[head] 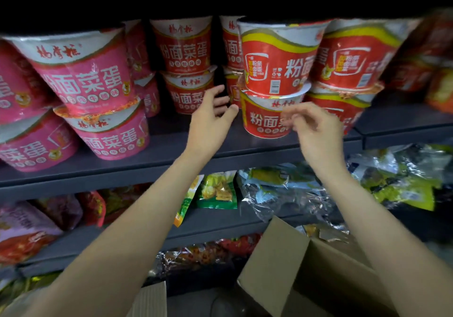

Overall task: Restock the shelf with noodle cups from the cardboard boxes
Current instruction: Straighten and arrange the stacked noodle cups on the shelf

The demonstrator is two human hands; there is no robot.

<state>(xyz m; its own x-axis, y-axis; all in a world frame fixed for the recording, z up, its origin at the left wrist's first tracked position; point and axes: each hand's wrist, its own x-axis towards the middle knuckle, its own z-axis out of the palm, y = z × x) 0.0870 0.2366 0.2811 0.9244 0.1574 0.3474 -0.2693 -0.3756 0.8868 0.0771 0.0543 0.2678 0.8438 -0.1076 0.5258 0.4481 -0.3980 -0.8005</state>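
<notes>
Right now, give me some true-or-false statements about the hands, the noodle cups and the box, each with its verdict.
1. Both hands are empty. True: the left hand and right hand hold nothing.
2. The red noodle cups are stacked two high. True.
3. The pink noodle cups sit right of the red ones. False: they are on the left.
4. The cardboard box is sealed shut. False: its flap stands open.
5. The shelf below the cups holds bottles. False: it holds snack packets.
</notes>
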